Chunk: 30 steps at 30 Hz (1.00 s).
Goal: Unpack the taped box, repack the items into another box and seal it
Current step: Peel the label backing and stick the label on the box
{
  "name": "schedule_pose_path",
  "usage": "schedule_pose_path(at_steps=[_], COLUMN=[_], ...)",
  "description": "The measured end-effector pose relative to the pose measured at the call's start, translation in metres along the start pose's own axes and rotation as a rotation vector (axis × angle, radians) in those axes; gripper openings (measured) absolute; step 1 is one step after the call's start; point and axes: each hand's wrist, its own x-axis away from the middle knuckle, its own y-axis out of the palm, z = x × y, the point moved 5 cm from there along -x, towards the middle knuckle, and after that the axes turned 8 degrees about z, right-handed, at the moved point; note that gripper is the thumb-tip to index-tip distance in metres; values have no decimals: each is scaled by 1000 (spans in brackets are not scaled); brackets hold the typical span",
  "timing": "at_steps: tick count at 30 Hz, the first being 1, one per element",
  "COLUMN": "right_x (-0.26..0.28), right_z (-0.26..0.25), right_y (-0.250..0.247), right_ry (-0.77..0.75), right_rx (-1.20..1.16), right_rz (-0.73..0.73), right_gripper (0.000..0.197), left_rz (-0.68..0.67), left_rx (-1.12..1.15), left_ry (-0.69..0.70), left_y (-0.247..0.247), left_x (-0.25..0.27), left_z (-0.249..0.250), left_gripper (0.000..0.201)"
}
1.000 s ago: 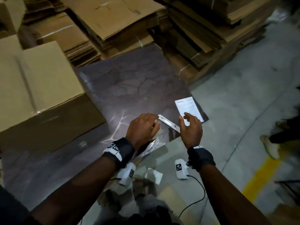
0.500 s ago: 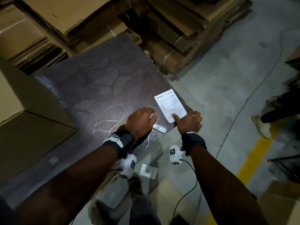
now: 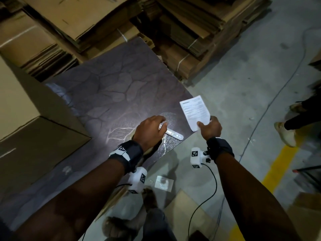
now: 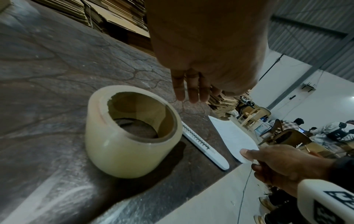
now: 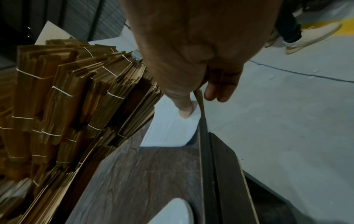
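My right hand [image 3: 201,125] pinches the near corner of a white printed sheet [image 3: 194,110] between thumb and fingers at the right edge of the dark table [image 3: 112,87]. The right wrist view shows the thumb [image 5: 184,109] pressed on the sheet [image 5: 170,128]. My left hand [image 3: 160,123] hovers with straight fingers [image 4: 191,94] and holds nothing, over a roll of clear tape [image 4: 132,131]. Beside the roll, a white cutter [image 3: 174,134] lies on the table. A large closed cardboard box [image 3: 34,140] stands at the table's left.
Bundles of flattened cardboard [image 3: 191,23] are stacked behind the table. To the right, another person's shoes [image 3: 286,134] stand on the concrete floor near a yellow line [image 3: 278,164]. A small clear packet [image 3: 163,183] and a cardboard sheet [image 3: 191,214] lie by my feet.
Both hands held the cutter a second ago; it now lies on the table. My right hand has taken the sheet by its corner and drawn it right, over the table's edge.
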Motion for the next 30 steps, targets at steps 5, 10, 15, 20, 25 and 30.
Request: schedule_pose_path(at_steps=[5,10,15,20,25,30], right_x=[23,88,165,233,286,353], right_z=[2,-33,-61,-81,-98,-165], right_y=[-11,-16,-23,-24,-13,-31], right_ry=[103,195,160,104,-103,-856], right_rx=[-342,-816,-918,-871,-686,-176], right_rz=[-10,-289,-500,-672,-671,-110], right_gripper=[12,15,18,29,24,34], left_rz=[24,87,186,310,374,414], left_rx=[94,210,475,908,1011,1019], left_ry=[-19,-74,-331,-434,-513,-525], left_y=[-9,-33,-79,-140,-180,-212], left_x=[13,28,49,93,151,218], left_z=[-2,0,-22,-40,-70,-90], left_gripper=[33,25,46,15,10,6])
